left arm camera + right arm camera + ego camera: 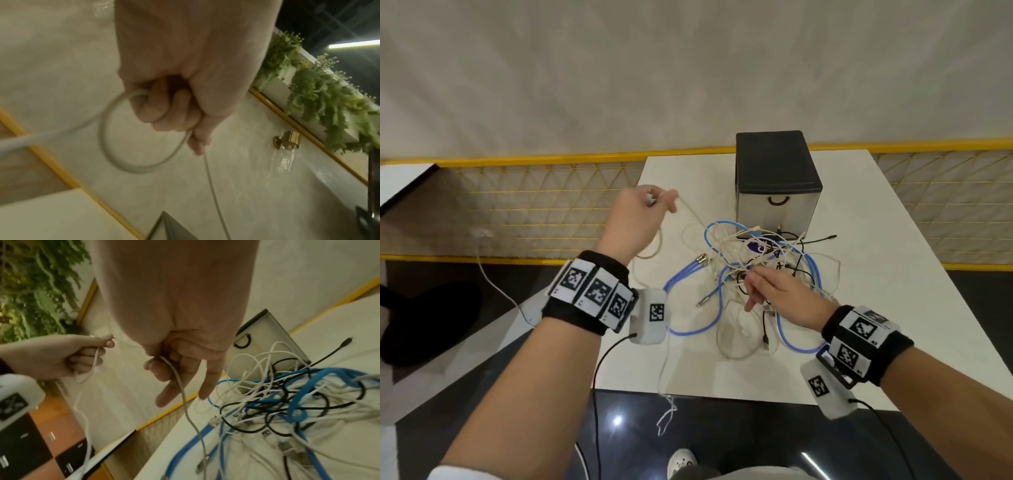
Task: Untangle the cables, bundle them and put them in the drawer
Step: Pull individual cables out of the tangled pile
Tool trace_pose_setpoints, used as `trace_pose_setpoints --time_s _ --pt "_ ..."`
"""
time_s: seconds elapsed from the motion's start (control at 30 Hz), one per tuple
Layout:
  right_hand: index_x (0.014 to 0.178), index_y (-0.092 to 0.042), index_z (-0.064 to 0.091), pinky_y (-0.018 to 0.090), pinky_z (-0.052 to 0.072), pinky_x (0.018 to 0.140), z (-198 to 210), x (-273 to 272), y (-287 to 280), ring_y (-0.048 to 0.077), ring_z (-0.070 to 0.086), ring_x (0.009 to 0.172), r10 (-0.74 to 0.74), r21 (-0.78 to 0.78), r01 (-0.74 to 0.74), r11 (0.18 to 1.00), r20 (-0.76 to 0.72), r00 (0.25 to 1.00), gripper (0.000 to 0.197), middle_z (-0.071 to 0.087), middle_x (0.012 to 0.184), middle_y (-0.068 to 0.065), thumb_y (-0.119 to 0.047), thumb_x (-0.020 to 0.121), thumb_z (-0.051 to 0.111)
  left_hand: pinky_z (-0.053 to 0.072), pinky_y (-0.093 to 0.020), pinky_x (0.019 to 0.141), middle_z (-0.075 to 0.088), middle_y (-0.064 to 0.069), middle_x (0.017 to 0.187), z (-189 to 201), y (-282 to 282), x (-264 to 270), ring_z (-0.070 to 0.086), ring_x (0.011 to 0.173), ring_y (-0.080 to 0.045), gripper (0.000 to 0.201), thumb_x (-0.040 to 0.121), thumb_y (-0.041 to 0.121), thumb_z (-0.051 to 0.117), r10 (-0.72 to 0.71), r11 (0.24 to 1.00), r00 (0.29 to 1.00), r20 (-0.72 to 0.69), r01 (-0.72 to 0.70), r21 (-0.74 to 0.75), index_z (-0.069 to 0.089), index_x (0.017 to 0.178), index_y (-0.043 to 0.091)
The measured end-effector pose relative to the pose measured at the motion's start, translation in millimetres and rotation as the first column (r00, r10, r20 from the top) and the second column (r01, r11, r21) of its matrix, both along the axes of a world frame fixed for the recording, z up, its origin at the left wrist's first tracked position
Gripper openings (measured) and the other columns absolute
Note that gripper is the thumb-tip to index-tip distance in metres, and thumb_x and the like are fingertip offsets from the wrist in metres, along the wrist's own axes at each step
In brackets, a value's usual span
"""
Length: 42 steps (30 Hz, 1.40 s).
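Note:
A tangle of white, blue and black cables [756, 270] lies on the white table [893, 308] in front of the small drawer box [777, 178], whose drawer is closed. My left hand [640, 219] is raised left of the pile and grips a loop of a white cable [115, 155] in curled fingers [164, 113]. The same white cable [690, 212] runs from it down to the pile. My right hand [774, 291] hovers over the tangle [287, 402] and pinches a white cable [185, 402] between thumb and forefinger, the other fingers [207, 386] straight.
The table's left edge [633, 274] lies under my left wrist, with dark floor [482, 377] below. A yellow-framed mesh barrier [534, 212] runs behind the table. A thin white cord [664, 394] hangs over the front edge. Plants [318, 97] line the wall.

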State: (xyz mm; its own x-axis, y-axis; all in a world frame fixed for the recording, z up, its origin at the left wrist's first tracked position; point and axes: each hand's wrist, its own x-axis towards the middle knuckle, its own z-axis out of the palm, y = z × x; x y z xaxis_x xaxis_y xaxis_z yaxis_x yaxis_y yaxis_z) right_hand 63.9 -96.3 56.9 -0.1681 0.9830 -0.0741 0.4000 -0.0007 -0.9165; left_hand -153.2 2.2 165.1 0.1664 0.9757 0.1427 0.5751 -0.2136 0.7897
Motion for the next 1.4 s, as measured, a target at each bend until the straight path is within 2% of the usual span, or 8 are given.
trace_pose_setpoints --time_s 0.17,0.27,0.43,0.6,0.77,0.97,1.23,1.4 --pt "0.082 -0.007 0.054 0.017 0.040 0.063 7 -9 6 0.003 0.053 0.056 0.017 0.095 -0.034 0.995 0.174 0.985 0.027 0.050 0.066 -0.009 -0.015 0.102 0.037 0.052 -0.036 0.089 0.065 -0.002 0.118 -21 -12 3 0.064 0.103 -0.019 0.059 0.093 0.041 0.064 -0.221 0.971 0.878 -0.425 0.241 -0.007 0.038 0.145 0.043" --pt "0.083 -0.010 0.055 0.010 0.036 0.060 31 -20 12 -0.005 0.049 0.058 -0.003 0.203 -0.039 0.978 0.202 0.979 0.024 0.047 0.065 -0.014 -0.012 0.101 0.039 0.046 -0.026 0.075 0.064 0.001 0.091 -33 -29 25 0.058 0.081 -0.015 0.033 0.098 0.046 0.054 -0.452 0.890 0.811 -0.370 0.436 -0.132 0.059 0.128 0.033" --pt "0.081 -0.013 0.052 0.022 0.041 0.059 38 -18 16 0.009 0.046 0.056 -0.016 0.203 -0.008 0.979 0.115 0.993 0.028 0.045 0.064 -0.003 -0.020 0.103 0.035 0.028 -0.017 0.046 0.039 0.005 0.055 -28 -29 30 0.037 0.043 -0.005 0.033 0.098 0.040 0.056 -0.253 0.965 0.960 -0.122 0.259 0.037 0.059 0.080 0.013" --pt "0.078 -0.014 0.049 0.039 0.049 0.060 -8 -3 -3 0.014 0.047 0.052 0.029 -0.011 -0.028 1.000 0.160 0.987 0.033 0.041 0.062 -0.004 -0.022 0.104 0.030 0.037 -0.026 0.056 0.058 -0.007 0.075 5 -2 -3 0.046 0.058 -0.009 0.026 0.099 0.033 0.057 0.151 0.953 0.988 0.043 -0.157 0.261 0.063 0.102 0.008" --pt "0.080 -0.017 0.051 0.029 0.041 0.047 2 -6 -5 0.015 0.043 0.045 -0.006 0.028 0.000 1.000 0.185 0.983 0.032 0.041 0.066 0.000 -0.027 0.103 0.033 0.040 -0.023 0.072 0.052 -0.005 0.069 -12 -28 13 0.052 0.069 -0.013 0.047 0.098 0.038 0.057 -0.234 0.957 0.931 -0.282 0.272 0.104 0.043 0.143 0.036" --pt "0.084 -0.016 0.051 0.018 0.039 0.052 34 -9 7 0.004 0.045 0.050 -0.031 0.231 -0.008 0.973 0.166 0.986 0.023 0.045 0.064 -0.007 -0.022 0.102 0.038 0.031 -0.016 0.051 0.044 0.008 0.060 -35 -38 34 0.042 0.053 -0.002 0.026 0.096 0.039 0.060 -0.385 0.922 0.905 -0.180 0.385 -0.035 0.058 0.083 0.017" --pt "0.095 -0.012 0.049 0.031 0.049 0.067 2 8 19 0.012 0.053 0.075 -0.052 0.111 0.024 0.994 0.259 0.964 0.018 0.062 0.090 0.008 -0.019 0.103 0.035 0.027 -0.017 0.047 0.034 0.008 0.058 -13 -17 20 0.033 0.047 -0.005 0.028 0.097 0.033 0.061 -0.013 0.957 0.988 0.152 -0.031 0.287 0.052 0.079 0.013" --pt "0.097 -0.018 0.053 0.040 0.056 0.069 24 -1 36 0.017 0.059 0.079 -0.119 0.152 0.099 0.983 0.132 0.984 0.016 0.058 0.085 -0.005 -0.016 0.102 0.038 0.033 -0.019 0.051 0.036 0.007 0.053 -21 -24 23 0.039 0.046 -0.006 0.034 0.101 0.031 0.053 -0.154 0.943 0.987 -0.037 0.158 0.293 0.051 0.135 0.029"
